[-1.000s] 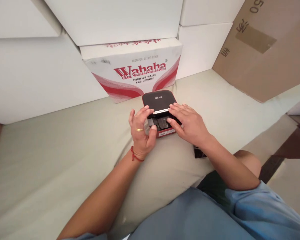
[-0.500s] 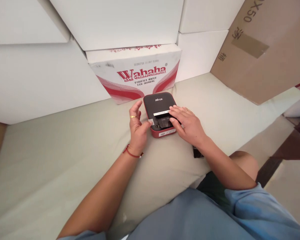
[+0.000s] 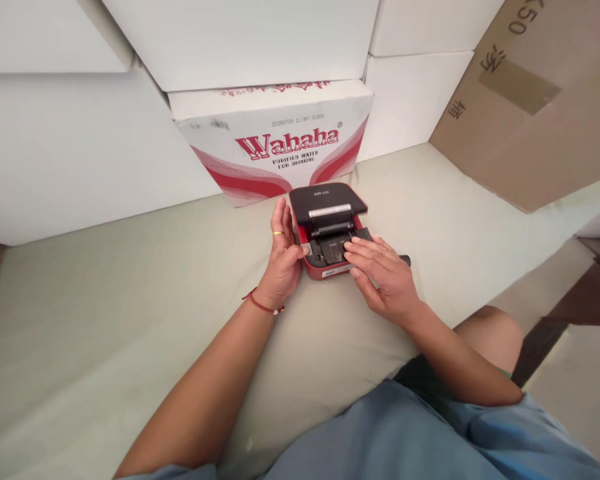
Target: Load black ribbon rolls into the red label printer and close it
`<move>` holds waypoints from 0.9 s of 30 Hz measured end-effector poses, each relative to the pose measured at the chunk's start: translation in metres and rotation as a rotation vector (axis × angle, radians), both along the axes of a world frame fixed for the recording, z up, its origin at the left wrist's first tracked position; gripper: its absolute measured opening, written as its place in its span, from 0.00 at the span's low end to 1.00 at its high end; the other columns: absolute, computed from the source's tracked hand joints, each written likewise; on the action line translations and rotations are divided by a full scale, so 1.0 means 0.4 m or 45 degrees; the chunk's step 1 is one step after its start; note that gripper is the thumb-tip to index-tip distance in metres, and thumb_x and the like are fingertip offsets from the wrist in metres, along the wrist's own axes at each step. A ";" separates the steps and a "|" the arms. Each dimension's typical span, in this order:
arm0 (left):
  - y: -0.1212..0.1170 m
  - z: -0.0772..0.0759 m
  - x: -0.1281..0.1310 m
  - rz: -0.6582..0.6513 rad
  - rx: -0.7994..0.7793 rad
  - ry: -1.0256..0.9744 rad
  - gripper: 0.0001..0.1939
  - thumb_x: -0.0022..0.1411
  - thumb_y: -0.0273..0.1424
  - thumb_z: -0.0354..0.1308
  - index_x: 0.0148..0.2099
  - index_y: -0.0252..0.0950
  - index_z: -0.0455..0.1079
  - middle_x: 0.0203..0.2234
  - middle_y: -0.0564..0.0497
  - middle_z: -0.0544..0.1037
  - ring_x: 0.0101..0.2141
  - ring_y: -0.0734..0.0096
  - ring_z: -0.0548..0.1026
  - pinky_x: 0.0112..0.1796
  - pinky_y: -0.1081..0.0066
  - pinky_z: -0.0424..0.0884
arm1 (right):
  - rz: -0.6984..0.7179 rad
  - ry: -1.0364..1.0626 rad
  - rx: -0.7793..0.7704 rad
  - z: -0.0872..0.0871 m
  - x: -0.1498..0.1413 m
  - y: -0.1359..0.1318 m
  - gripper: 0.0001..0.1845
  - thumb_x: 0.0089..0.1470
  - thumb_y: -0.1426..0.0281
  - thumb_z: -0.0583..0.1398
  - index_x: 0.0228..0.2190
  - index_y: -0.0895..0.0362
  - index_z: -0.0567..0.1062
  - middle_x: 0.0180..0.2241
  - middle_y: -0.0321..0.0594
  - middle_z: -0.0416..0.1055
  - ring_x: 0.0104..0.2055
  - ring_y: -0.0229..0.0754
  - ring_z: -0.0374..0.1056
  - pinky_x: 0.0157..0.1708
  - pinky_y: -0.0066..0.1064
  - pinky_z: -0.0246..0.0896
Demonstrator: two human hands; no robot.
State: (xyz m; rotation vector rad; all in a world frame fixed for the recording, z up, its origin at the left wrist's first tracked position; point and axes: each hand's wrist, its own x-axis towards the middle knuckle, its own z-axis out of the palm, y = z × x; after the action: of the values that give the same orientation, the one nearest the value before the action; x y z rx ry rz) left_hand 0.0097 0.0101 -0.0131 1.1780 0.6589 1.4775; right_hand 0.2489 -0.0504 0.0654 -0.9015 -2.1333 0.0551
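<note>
Our left grip [image 3: 284, 259] stands unclenched at the left side of the device [image 3: 314, 269], fingers straight up along that side and thumb bent over to its front left corner, so the space between them is fairly wide. Our right grip [image 3: 386, 275] is loose too, its fingers laid flat together over the right part of the device, the tips at the dark bay [image 3: 334, 250] in the front half; its thumb points to the front right corner. The device sits between both, closed in by neither. Its black lid [image 3: 325, 202] is tilted up partway, leaving a gap above the red inside.

Just beyond our right grip a dark object [image 3: 405, 259] pokes out, mostly hidden, and we cannot tell what it is. All this rests on the sheet [image 3: 130, 313], nearer its back edge than its front. Right behind the device, the water box [image 3: 280, 150] stands along the back edge, before white blocks [image 3: 70, 153]. Towards the back right corner stands a brown carton [image 3: 525, 127].
</note>
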 end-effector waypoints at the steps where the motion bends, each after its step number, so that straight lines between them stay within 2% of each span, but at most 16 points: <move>1: -0.002 0.001 0.003 -0.003 0.004 -0.002 0.58 0.60 0.49 0.79 0.82 0.67 0.49 0.86 0.58 0.48 0.85 0.49 0.48 0.81 0.50 0.56 | 0.001 0.005 -0.009 0.004 0.001 0.002 0.16 0.76 0.72 0.60 0.57 0.52 0.85 0.58 0.46 0.88 0.66 0.49 0.82 0.74 0.51 0.71; 3: -0.002 0.001 0.011 -0.006 0.002 -0.013 0.58 0.60 0.51 0.79 0.82 0.67 0.49 0.86 0.57 0.49 0.85 0.48 0.50 0.80 0.50 0.58 | 0.015 0.006 -0.053 0.023 0.006 0.010 0.14 0.76 0.70 0.61 0.53 0.51 0.86 0.56 0.45 0.89 0.63 0.49 0.83 0.73 0.50 0.71; 5: 0.001 -0.005 0.018 0.012 0.005 -0.018 0.57 0.60 0.52 0.78 0.81 0.65 0.51 0.86 0.55 0.50 0.84 0.47 0.52 0.80 0.50 0.58 | 0.054 0.009 -0.159 0.061 0.013 0.029 0.13 0.77 0.67 0.61 0.48 0.50 0.87 0.52 0.43 0.90 0.58 0.49 0.86 0.69 0.47 0.74; 8: 0.011 -0.020 0.025 0.058 0.044 -0.005 0.55 0.59 0.56 0.78 0.80 0.59 0.55 0.84 0.50 0.55 0.82 0.45 0.57 0.79 0.50 0.59 | 0.021 -0.070 -0.412 0.142 0.009 0.084 0.21 0.79 0.59 0.58 0.39 0.51 0.88 0.41 0.40 0.90 0.45 0.47 0.86 0.51 0.38 0.78; 10: 0.019 -0.031 0.027 0.087 0.065 0.005 0.55 0.58 0.58 0.78 0.79 0.58 0.56 0.82 0.48 0.59 0.80 0.44 0.61 0.77 0.49 0.63 | -0.089 -0.242 -0.542 0.193 -0.013 0.137 0.24 0.79 0.57 0.57 0.37 0.52 0.88 0.38 0.39 0.88 0.39 0.47 0.83 0.42 0.36 0.74; 13: 0.030 -0.043 0.027 0.114 0.069 0.023 0.56 0.57 0.60 0.77 0.79 0.57 0.57 0.80 0.46 0.64 0.76 0.44 0.67 0.74 0.49 0.68 | -0.204 -0.621 -0.580 0.235 -0.072 0.225 0.16 0.74 0.63 0.61 0.42 0.52 0.89 0.40 0.41 0.89 0.41 0.51 0.82 0.41 0.38 0.70; 17: 0.036 -0.048 0.030 0.137 0.073 0.050 0.52 0.60 0.58 0.75 0.79 0.56 0.57 0.77 0.45 0.67 0.72 0.46 0.72 0.70 0.49 0.72 | -0.357 -1.010 -0.542 0.220 -0.161 0.304 0.10 0.65 0.72 0.67 0.43 0.52 0.90 0.44 0.50 0.89 0.47 0.61 0.83 0.45 0.45 0.73; 21: 0.031 -0.042 0.035 0.157 0.082 0.064 0.48 0.64 0.52 0.72 0.80 0.54 0.57 0.75 0.45 0.70 0.71 0.47 0.72 0.71 0.48 0.72 | -0.368 -1.061 -0.617 0.186 -0.211 0.325 0.08 0.61 0.75 0.71 0.43 0.57 0.89 0.47 0.60 0.89 0.53 0.69 0.84 0.53 0.52 0.76; 24: 0.030 -0.038 0.038 0.148 0.086 0.060 0.47 0.65 0.48 0.71 0.80 0.53 0.56 0.73 0.45 0.71 0.71 0.47 0.73 0.71 0.48 0.71 | -0.345 -1.155 -0.613 0.176 -0.214 0.328 0.10 0.60 0.74 0.71 0.44 0.57 0.89 0.48 0.61 0.89 0.52 0.69 0.85 0.50 0.50 0.78; 27: 0.032 -0.036 0.040 0.133 0.070 0.050 0.46 0.65 0.45 0.70 0.79 0.52 0.56 0.72 0.45 0.72 0.71 0.47 0.73 0.71 0.47 0.70 | -0.351 -1.164 -0.571 0.172 -0.197 0.328 0.15 0.58 0.74 0.70 0.48 0.56 0.88 0.49 0.58 0.89 0.50 0.64 0.85 0.44 0.45 0.78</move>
State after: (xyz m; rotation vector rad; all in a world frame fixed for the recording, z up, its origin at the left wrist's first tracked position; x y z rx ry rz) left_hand 0.0256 0.0227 -0.0276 1.2332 0.7194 1.5721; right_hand 0.1701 0.0807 0.1341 -1.7214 -2.8530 -0.0298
